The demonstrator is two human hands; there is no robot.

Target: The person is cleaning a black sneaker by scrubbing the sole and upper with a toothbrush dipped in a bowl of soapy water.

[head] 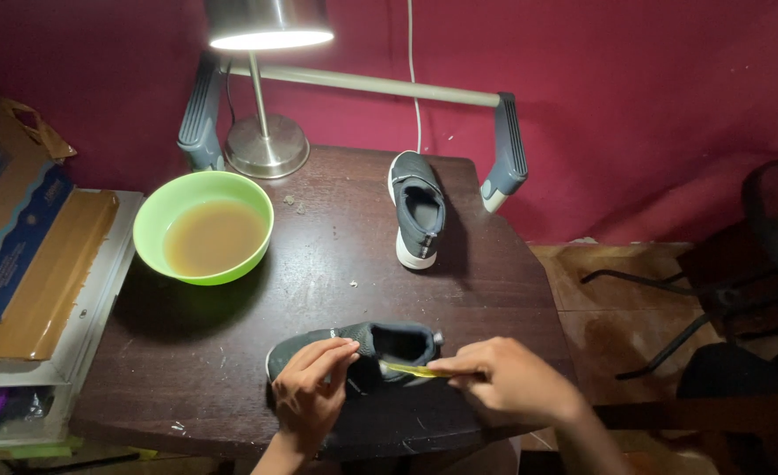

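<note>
A small grey shoe (389,345) lies on its side near the front edge of the dark wooden table (319,264). My left hand (312,391) rests on the shoe's toe end and presses it down. My right hand (503,378) grips a thin yellow stick-like tool (411,370) whose tip touches the shoe near its opening. A second grey shoe (417,209) with a white sole stands farther back on the table, apart from both hands.
A green bowl (156,215) of brownish liquid sits at the table's left. A lit metal desk lamp (266,145) stands at the back. Cardboard boxes (20,229) are stacked at the left. A dark chair (741,299) stands at the right.
</note>
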